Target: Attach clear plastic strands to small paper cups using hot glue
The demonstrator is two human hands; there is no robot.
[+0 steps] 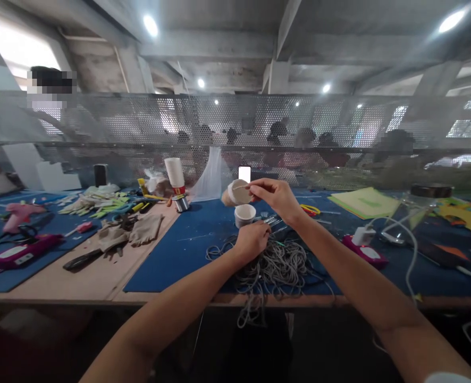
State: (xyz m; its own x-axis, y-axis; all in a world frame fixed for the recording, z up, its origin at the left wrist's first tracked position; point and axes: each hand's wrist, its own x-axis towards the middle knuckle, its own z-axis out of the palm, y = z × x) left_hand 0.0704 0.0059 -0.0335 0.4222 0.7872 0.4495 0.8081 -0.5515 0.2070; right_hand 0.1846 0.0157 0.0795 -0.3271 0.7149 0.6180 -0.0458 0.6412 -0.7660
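Observation:
My right hand [273,196] is raised over the blue mat, thumb and fingertips pinched on a thin pale strand beside the mouth of a tilted white cup [241,192]. Just below that cup, a second white cup [245,214] stands upright on the mat. My left hand [253,239] is lower, its fingers curled at the upper edge of a tangled heap of grey cord [285,266]; what its fingers hold, if anything, is too small to tell. Some cord hangs over the table's front edge.
Stacked paper cups [174,173] stand on a metal can [181,203] at left centre. Gloves [145,229], a pink glue gun [20,215] and a purple power strip [26,252] lie left. Right are yellow sheets [365,202], another power strip [365,251] and a clear jar [409,215]. A perforated screen [140,122] stands behind.

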